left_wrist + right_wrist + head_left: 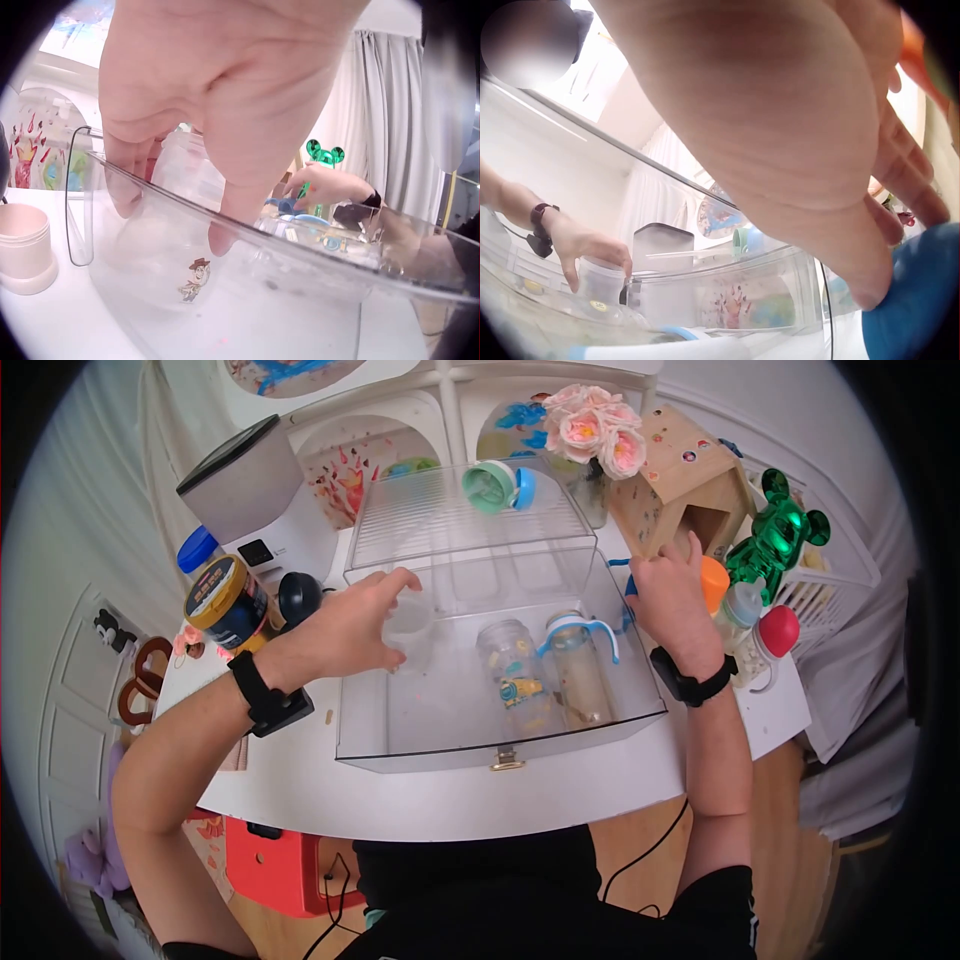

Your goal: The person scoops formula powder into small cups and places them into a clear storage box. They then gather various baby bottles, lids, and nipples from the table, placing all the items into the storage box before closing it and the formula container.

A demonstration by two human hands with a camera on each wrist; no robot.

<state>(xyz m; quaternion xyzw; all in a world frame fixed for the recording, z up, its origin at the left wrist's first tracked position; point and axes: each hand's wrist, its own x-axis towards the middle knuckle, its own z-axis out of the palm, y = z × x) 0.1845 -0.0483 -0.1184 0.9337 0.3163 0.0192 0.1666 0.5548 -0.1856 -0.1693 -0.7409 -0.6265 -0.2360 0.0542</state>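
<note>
Inside the clear box (pixel 440 735), my left hand (pixel 350 628) grips a clear cup-like bottle (pixel 408 622) between thumb and fingers; the left wrist view shows a small cowboy figure printed on the bottle (pixel 166 244). Two clear bottles lie to its right in the box, one with yellow marks (pixel 520 685) and one with a blue-and-white handle (pixel 585 685). Just beyond the box's right wall, my right hand (pixel 672 600) has its thumb and fingertips on a blue object (pixel 919 296), mostly hidden in the head view.
A green-and-blue cap (pixel 490 487) rests on the ribbed lid (pixel 400 525). Jars (pixel 228 600) and a grey-white appliance (pixel 255 490) stand left. Roses (pixel 590 430), a wooden house (pixel 690 465), a green bear figure (pixel 770 535) and a red-capped bottle (pixel 765 645) are at right.
</note>
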